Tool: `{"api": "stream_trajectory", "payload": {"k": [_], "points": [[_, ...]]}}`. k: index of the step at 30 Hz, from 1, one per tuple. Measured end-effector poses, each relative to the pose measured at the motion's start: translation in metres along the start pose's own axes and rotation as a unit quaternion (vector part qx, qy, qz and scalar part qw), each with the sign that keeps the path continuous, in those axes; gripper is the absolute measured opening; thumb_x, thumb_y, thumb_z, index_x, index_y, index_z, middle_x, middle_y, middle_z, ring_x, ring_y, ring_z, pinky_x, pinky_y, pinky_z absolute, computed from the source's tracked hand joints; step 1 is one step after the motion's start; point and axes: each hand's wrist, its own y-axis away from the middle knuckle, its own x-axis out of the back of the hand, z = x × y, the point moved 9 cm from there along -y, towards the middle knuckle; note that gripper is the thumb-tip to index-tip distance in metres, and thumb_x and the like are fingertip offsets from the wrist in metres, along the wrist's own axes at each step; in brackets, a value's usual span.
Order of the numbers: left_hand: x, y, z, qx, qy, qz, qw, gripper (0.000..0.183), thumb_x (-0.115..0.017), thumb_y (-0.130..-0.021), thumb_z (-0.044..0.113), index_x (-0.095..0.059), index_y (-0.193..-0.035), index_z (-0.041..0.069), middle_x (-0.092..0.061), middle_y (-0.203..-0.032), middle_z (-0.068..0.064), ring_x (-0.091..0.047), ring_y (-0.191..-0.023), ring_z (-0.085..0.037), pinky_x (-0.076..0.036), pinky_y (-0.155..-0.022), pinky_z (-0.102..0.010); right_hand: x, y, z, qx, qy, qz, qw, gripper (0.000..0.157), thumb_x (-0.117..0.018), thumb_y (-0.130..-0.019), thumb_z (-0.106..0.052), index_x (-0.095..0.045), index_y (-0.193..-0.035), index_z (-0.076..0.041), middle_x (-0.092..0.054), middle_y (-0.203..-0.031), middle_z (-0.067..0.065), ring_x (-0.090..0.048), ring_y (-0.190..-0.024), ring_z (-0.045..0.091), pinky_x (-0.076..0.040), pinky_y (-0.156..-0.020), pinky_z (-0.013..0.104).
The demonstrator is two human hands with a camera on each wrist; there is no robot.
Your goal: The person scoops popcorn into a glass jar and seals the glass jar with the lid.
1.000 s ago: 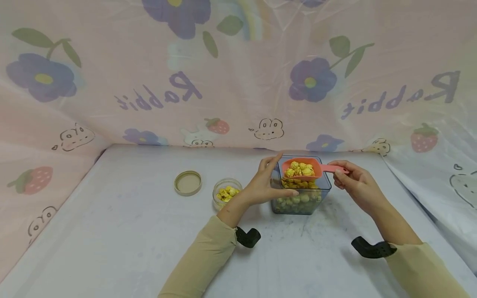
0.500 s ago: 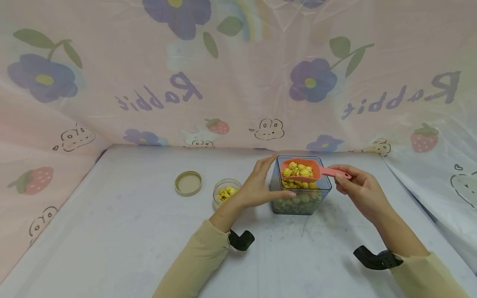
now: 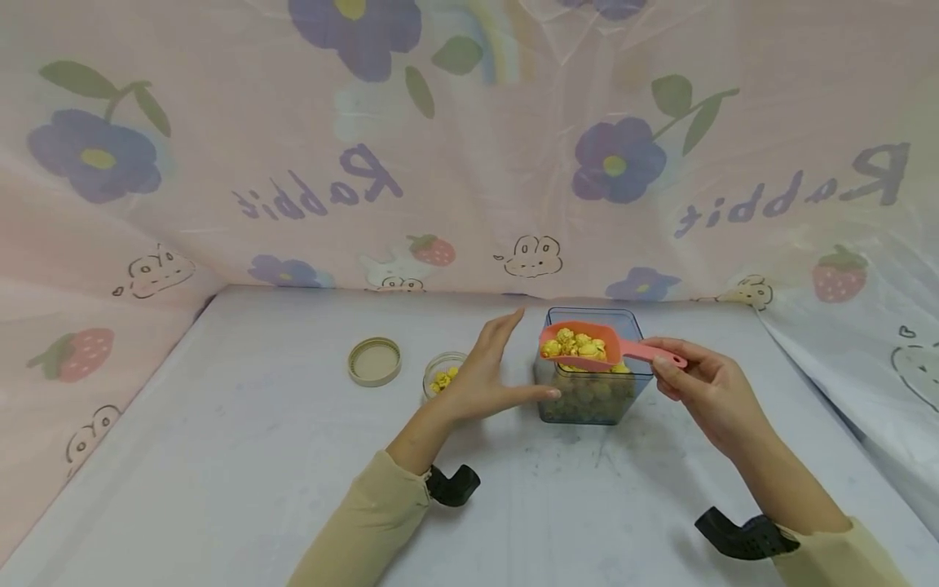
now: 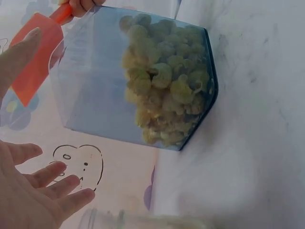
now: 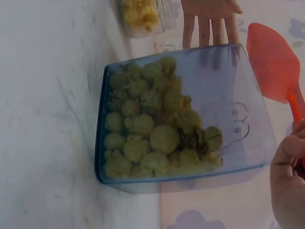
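Observation:
My right hand (image 3: 711,399) pinches the handle of a coral-red scoop (image 3: 610,352) loaded with yellow popcorn (image 3: 579,346). The scoop hovers over the left part of a clear bluish square container (image 3: 587,403), above its rim. Through the container's wall, more popcorn (image 5: 152,129) fills its lower part. To the left of it, my left hand (image 3: 473,383) is held up with fingers straight and thumb spread. The left wrist view shows this hand (image 4: 33,191) apart from the container. A small glass jar (image 3: 434,359) with some popcorn inside is partly hidden behind the left hand.
A round beige lid (image 3: 374,378) lies on the white-covered table (image 3: 220,440), left of the jar. Behind the table hangs a pink printed curtain (image 3: 469,163). Each wrist wears a black camera mount (image 3: 453,487).
The loaded scoop has shifted left and slightly toward me, from over the container's middle to its left rim. My left hand has drawn back leftward from the container, covering more of the jar.

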Motion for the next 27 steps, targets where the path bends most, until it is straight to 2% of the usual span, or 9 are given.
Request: {"api": "stream_trajectory", "payload": {"k": [6,11,13,18,27], "points": [[0.008,0.009,-0.003,-0.010,-0.003,0.014,0.9998,0.107,-0.082,-0.073,0.042,-0.014,-0.154,0.031,-0.019,-0.156,0.000,-0.026,-0.142,-0.021,-0.030,-0.112,-0.050,-0.014,0.002,-0.003,0.010,-0.002,-0.014,1.000,0.033,-0.047,-0.096,0.007,-0.068,-0.114,-0.010,-0.058,-0.085,-0.005,-0.048,-0.071,0.010,-0.041,-0.059,0.021],[0.017,0.018,-0.004,-0.023,-0.012,0.026,0.9993,0.107,-0.084,-0.072,0.040,-0.016,-0.154,0.028,-0.019,-0.156,-0.001,-0.026,-0.142,-0.023,-0.031,-0.111,-0.051,-0.022,0.003,-0.001,0.006,-0.001,-0.018,1.000,0.034,-0.048,-0.096,0.007,-0.069,-0.114,-0.012,-0.063,-0.096,-0.007,-0.048,-0.074,0.007,-0.041,-0.059,0.021],[0.021,0.021,-0.005,-0.021,-0.014,0.030,0.9992,0.107,-0.084,-0.072,0.039,-0.016,-0.154,0.029,-0.019,-0.156,0.000,-0.026,-0.142,-0.024,-0.032,-0.110,-0.053,-0.026,0.004,0.000,0.005,-0.001,-0.021,1.000,0.035,-0.049,-0.095,0.007,-0.070,-0.114,-0.013,-0.062,-0.096,-0.007,-0.047,-0.073,0.007,-0.036,-0.056,0.024],[0.028,0.026,-0.010,-0.006,-0.024,0.039,0.9989,0.105,-0.083,-0.072,0.041,-0.016,-0.153,0.032,-0.017,-0.156,0.003,-0.027,-0.142,-0.028,-0.031,-0.108,-0.058,-0.038,0.004,0.000,0.010,0.003,-0.027,1.000,0.035,-0.050,-0.095,0.008,-0.070,-0.114,-0.013,-0.055,-0.083,-0.007,-0.033,-0.062,0.015,-0.021,-0.057,0.036],[0.040,0.033,-0.020,-0.015,-0.027,0.062,0.9976,0.106,-0.085,-0.071,0.039,-0.020,-0.153,0.027,-0.021,-0.155,-0.001,-0.027,-0.142,-0.025,-0.031,-0.111,-0.054,-0.056,0.004,0.008,-0.010,0.052,-0.001,0.999,0.030,-0.057,-0.093,0.002,-0.071,-0.112,-0.015,-0.049,-0.079,-0.006,-0.035,-0.057,0.013,-0.022,-0.052,0.037]]}}
